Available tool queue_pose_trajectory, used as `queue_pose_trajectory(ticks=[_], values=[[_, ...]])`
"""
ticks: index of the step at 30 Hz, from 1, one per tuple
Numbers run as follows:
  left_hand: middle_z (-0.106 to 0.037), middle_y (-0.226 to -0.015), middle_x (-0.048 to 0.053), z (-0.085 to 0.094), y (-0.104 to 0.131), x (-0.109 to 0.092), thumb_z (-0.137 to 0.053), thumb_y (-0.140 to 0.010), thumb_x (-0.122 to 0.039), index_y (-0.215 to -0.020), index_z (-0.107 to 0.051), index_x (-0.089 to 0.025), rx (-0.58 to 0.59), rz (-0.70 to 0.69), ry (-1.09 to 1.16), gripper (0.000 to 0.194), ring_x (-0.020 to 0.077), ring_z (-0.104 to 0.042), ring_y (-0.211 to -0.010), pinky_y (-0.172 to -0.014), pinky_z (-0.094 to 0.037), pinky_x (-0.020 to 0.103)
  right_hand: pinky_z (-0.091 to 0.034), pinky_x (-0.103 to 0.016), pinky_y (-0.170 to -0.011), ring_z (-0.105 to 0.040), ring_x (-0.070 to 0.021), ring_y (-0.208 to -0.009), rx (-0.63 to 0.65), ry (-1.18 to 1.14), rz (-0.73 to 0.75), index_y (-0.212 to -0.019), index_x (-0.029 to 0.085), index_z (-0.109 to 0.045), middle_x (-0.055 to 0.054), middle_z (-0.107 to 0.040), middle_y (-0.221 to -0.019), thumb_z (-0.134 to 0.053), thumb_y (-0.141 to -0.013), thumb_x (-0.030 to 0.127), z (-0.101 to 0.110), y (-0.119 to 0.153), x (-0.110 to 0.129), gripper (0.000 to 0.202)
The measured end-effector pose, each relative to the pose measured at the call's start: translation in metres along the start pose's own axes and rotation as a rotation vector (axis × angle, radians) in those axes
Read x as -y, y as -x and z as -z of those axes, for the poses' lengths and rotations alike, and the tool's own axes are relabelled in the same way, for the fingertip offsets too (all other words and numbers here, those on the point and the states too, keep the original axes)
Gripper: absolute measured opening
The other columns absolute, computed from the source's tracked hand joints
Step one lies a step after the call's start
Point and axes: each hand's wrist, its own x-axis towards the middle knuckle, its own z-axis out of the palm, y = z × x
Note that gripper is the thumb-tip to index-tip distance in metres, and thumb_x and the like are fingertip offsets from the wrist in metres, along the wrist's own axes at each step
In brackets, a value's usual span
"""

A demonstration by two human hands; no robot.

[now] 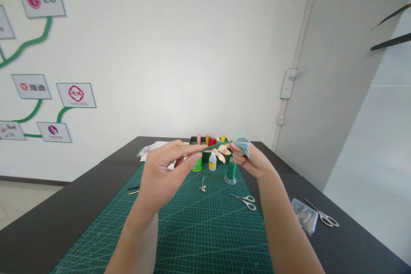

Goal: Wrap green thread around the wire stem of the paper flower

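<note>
My left hand [167, 169] pinches one end of a thin green-wrapped stem [215, 146] between thumb and fingers. At the stem's other end my right hand [252, 160] is closed with its fingers curled, gripping it next to a pale blue artificial flower [243, 142]. The stem runs almost level between the two hands, above the cutting mat [212, 227]. Just below it show pale pink petals [221, 156]; whether they join the stem I cannot tell. A spool of green thread [231, 170] stands below my right hand.
Scissors [246, 201] and a small flower piece [203, 188] lie on the mat. Behind stand a small bottle [212, 162], a green tin [197, 164] and a box [226, 159] with thread spools. At right are a clear case [304, 215] and more scissors [324, 217].
</note>
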Motion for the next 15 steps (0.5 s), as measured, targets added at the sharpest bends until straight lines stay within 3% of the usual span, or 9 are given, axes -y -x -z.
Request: queue_pose_trajectory(ticks=[2, 7, 15], values=[[-0.073, -0.073, 0.0, 0.005, -0.001, 0.006, -0.073, -0.085, -0.022, -0.095, -0.082, -0.032, -0.163, 0.043, 0.057, 0.017, 0.0119, -0.057, -0.057, -0.05, -0.044, 0.026, -0.016, -0.021, -0.041, -0.013, -0.005, -0.044, 0.001, -0.076, -0.002, -0.071, 0.016, -0.064, 0.012, -0.022, -0.049, -0.081, -0.069, 0.051, 0.012, -0.004, -0.007, 0.039], [-0.078, -0.078, 0.002, 0.016, -0.008, 0.018, -0.079, -0.077, -0.021, -0.088, -0.083, -0.027, -0.509, 0.075, 0.176, 0.014, 0.0146, -0.07, -0.067, -0.06, -0.056, 0.025, -0.015, -0.022, -0.04, -0.012, -0.005, -0.045, -0.023, -0.001, -0.068, -0.068, 0.017, -0.057, 0.013, -0.021, -0.048, -0.083, -0.065, 0.053, 0.054, -0.01, -0.029, 0.044], [-0.08, -0.083, 0.003, 0.021, -0.015, 0.022, -0.079, -0.076, -0.022, -0.092, -0.082, -0.023, -0.65, 0.135, 0.171, 0.017, 0.0152, -0.073, -0.073, -0.073, -0.06, 0.027, -0.013, -0.026, -0.047, -0.019, -0.0063, -0.046, -0.251, 0.329, -0.147, -0.078, 0.013, -0.066, 0.012, -0.028, -0.047, -0.079, -0.066, 0.06, 0.125, 0.01, -0.056, 0.05]])
